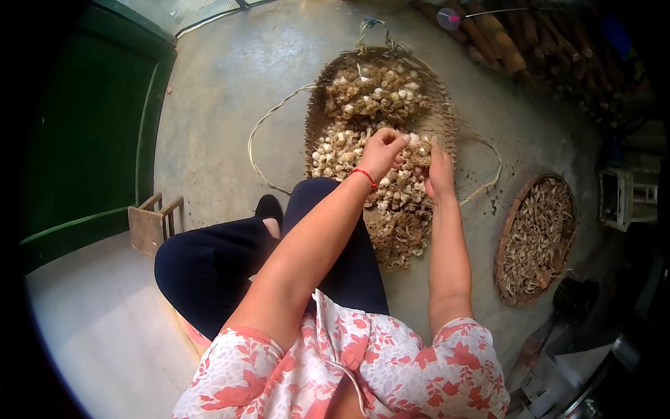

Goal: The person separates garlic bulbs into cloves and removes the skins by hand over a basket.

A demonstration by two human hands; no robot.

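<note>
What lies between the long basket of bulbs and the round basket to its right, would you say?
The head view shows a rope loop and scattered dark specks on the grey floor.

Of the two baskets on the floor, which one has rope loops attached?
The larger, long basket, holding the garlic. Rope loops stand out at its sides; the small oval-looking basket shows none.

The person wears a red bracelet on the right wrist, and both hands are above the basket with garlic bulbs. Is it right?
The wrist is wrong: the head view shows the red bracelet on the left wrist. The left hand and right hand are above the basket with garlic bulbs.
</note>
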